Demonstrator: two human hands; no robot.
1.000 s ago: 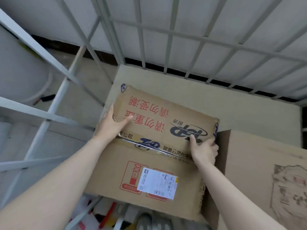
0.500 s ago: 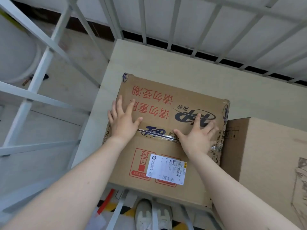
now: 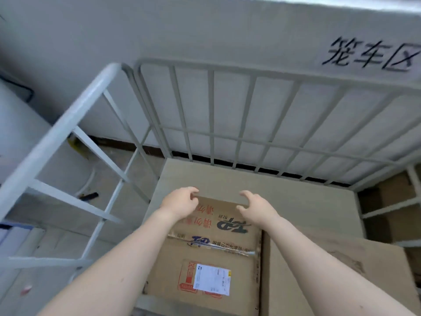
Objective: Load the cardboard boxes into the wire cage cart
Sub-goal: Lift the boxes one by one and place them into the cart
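Note:
A taped cardboard box (image 3: 211,252) with red and blue print and a white label lies flat on the pale floor board (image 3: 284,197) of the white wire cage cart (image 3: 250,106). A larger plain cardboard box (image 3: 323,270) stands against its right side. My left hand (image 3: 180,202) and my right hand (image 3: 254,205) hover at the printed box's far edge, fingers loosely curled and holding nothing. Whether the fingertips touch the edge is unclear.
The cart's back grille stands against a grey wall with black characters (image 3: 369,55). Its left side panel (image 3: 75,137) angles outward. A small black object (image 3: 88,196) lies on the concrete floor to the left. More cardboard (image 3: 394,208) shows beyond the right bars.
My hands have slid from the middle of the box top to its far edge and curled. The view has risen, showing the whole cage back and the wall.

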